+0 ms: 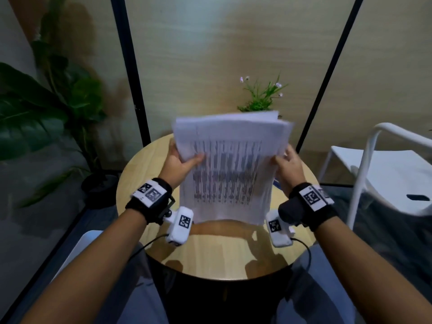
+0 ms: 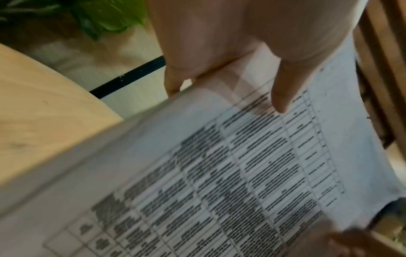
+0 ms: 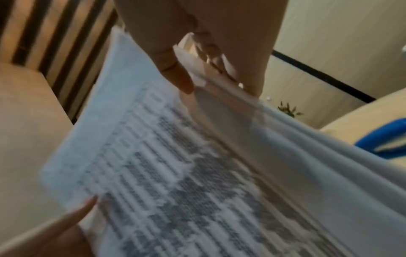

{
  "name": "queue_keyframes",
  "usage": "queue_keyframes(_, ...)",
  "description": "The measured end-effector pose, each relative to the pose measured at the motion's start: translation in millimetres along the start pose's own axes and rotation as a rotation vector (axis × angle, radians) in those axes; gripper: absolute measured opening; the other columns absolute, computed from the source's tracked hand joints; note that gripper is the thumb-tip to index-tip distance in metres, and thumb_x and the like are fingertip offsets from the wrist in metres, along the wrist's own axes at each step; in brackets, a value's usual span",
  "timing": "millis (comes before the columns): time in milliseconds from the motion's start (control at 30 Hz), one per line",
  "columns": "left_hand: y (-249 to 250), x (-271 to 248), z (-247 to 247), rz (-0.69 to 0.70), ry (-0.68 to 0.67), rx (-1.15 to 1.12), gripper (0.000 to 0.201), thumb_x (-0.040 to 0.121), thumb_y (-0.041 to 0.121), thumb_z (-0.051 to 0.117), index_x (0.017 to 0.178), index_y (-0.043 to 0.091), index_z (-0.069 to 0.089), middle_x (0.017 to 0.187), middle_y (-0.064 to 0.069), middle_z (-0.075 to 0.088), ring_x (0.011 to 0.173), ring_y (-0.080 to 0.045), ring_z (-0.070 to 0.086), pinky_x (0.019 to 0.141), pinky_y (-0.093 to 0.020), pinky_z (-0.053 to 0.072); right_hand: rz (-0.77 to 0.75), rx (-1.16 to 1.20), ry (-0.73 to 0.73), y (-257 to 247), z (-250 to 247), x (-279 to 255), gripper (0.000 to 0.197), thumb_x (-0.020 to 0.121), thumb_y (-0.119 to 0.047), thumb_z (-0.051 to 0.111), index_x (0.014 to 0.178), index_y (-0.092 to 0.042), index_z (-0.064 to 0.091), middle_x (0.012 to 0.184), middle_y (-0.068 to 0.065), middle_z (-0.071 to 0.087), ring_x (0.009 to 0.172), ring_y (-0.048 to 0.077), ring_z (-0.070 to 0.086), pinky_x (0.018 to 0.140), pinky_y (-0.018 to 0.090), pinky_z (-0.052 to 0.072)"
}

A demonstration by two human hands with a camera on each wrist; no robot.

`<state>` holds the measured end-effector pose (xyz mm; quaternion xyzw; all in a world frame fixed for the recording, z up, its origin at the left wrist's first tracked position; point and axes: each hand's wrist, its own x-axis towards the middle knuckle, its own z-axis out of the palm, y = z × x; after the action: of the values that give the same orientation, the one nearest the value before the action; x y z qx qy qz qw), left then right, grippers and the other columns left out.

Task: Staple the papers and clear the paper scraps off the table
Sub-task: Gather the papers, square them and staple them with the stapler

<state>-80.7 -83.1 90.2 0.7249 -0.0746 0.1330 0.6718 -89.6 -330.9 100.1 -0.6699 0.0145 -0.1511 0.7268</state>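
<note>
A stack of printed papers (image 1: 229, 164) stands nearly upright on its lower edge on the round wooden table (image 1: 149, 157), blurred by motion. My left hand (image 1: 181, 160) grips its left side, thumb on the front sheet and fingers behind. My right hand (image 1: 286, 160) grips the right side the same way. The left wrist view shows the left thumb (image 2: 283, 93) pressed on the printed papers (image 2: 219, 173). In the right wrist view the right thumb (image 3: 178, 76) pinches the papers (image 3: 164, 165), and a blue stapler (image 3: 384, 139) lies on the table behind them. No paper scraps show.
A small potted plant with pale flowers (image 1: 261, 94) stands at the table's far edge behind the papers. A white chair (image 1: 385, 169) with a dark object on its seat is at the right. A large leafy plant (image 1: 46, 108) fills the left corner.
</note>
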Motion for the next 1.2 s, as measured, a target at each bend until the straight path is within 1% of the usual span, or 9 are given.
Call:
queue_keyframes(133, -10, -3, 5, -0.046, -0.016, 0.047, 0.056, 0.082, -0.004, 0.065, 0.129, 0.000, 0.036, 0.125, -0.015, 0.054, 0.115, -0.025, 0.055, 0.100, -0.042, 0.048, 0.032, -0.057, 0.016, 11, 10, -5, 0.033, 0.081, 0.008, 0.044, 0.107, -0.008, 0.057, 0.092, 0.006, 0.061, 0.095, 0.025, 0.055, 0.089, 0.055, 0.048)
queue_keyframes(267, -3, 0, -6, -0.013, 0.021, -0.045, 0.048, 0.084, -0.001, 0.063, 0.114, 0.015, 0.029, 0.110, -0.004, 0.056, 0.095, -0.013, 0.060, 0.077, -0.019, 0.054, 0.003, -0.008, 0.025, 5, 5, -1, 0.046, 0.079, 0.018, 0.042, 0.107, -0.017, 0.052, 0.094, 0.006, 0.061, 0.092, 0.027, 0.058, 0.084, 0.047, 0.051)
queue_keyframes(433, -34, -27, 3, -0.105, -0.042, 0.031, 0.049, 0.084, -0.008, 0.060, 0.120, 0.008, 0.031, 0.117, -0.011, 0.053, 0.106, -0.022, 0.054, 0.100, -0.044, 0.046, 0.057, -0.145, -0.012, 42, 12, -30, 0.036, 0.083, 0.005, 0.046, 0.116, -0.010, 0.049, 0.099, 0.004, 0.060, 0.097, 0.022, 0.057, 0.091, 0.046, 0.048)
queue_keyframes(567, -20, -11, 4, -0.041, 0.023, 0.005, 0.045, 0.086, -0.006, 0.058, 0.122, 0.007, 0.035, 0.115, -0.006, 0.054, 0.101, -0.014, 0.057, 0.090, -0.024, 0.051, -0.064, -0.054, 0.069, 22, 16, -21, 0.029, 0.089, 0.010, 0.042, 0.109, -0.009, 0.051, 0.089, -0.005, 0.061, 0.071, -0.006, 0.062, 0.068, 0.019, 0.053)
queue_keyframes(667, -10, -2, 1, 0.034, -0.002, -0.011, 0.049, 0.084, -0.004, 0.062, 0.117, 0.014, 0.030, 0.116, -0.003, 0.051, 0.099, -0.005, 0.055, 0.078, -0.010, 0.050, -0.098, 0.012, 0.076, 3, 16, -8, 0.029, 0.088, 0.011, 0.044, 0.100, -0.014, 0.051, 0.090, 0.004, 0.061, 0.077, 0.007, 0.061, 0.070, 0.027, 0.051)
queue_keyframes(767, -18, -5, 3, 0.007, -0.084, 0.076, 0.059, 0.083, -0.002, 0.063, 0.128, 0.009, 0.027, 0.116, -0.002, 0.049, 0.100, -0.009, 0.054, 0.085, -0.019, 0.047, -0.057, -0.110, -0.009, 6, 19, -7, 0.041, 0.081, 0.013, 0.053, 0.118, -0.004, 0.048, 0.109, 0.012, 0.060, 0.096, 0.022, 0.059, 0.086, 0.034, 0.051)
queue_keyframes(833, -24, -7, 5, -0.010, -0.046, 0.095, 0.054, 0.086, -0.003, 0.059, 0.130, 0.004, 0.027, 0.110, -0.004, 0.053, 0.093, -0.014, 0.056, 0.079, -0.020, 0.048, -0.042, -0.145, 0.042, 14, 18, -7, 0.036, 0.080, 0.012, 0.055, 0.111, -0.006, 0.048, 0.106, 0.014, 0.060, 0.095, 0.026, 0.058, 0.083, 0.038, 0.052)
queue_keyframes(1000, -15, -12, 19, 0.013, -0.072, 0.169, 0.029, 0.093, -0.007, 0.042, 0.111, 0.012, 0.031, 0.102, 0.004, 0.053, 0.089, -0.002, 0.056, 0.076, -0.010, 0.048, -0.026, -0.106, 0.024, 15, 29, -10, 0.042, 0.086, 0.012, 0.048, 0.123, -0.007, 0.048, 0.103, 0.003, 0.062, 0.084, 0.006, 0.061, 0.073, 0.020, 0.055)
queue_keyframes(1200, -15, -14, 7, 0.030, -0.016, -0.002, 0.027, 0.093, -0.005, 0.045, 0.109, 0.010, 0.029, 0.100, 0.012, 0.049, 0.081, 0.018, 0.056, 0.071, -0.003, 0.046, -0.116, -0.033, 0.069, 7, 14, -18, 0.044, 0.086, 0.015, 0.043, 0.109, -0.022, 0.047, 0.110, 0.004, 0.058, 0.096, 0.011, 0.058, 0.088, 0.023, 0.051)
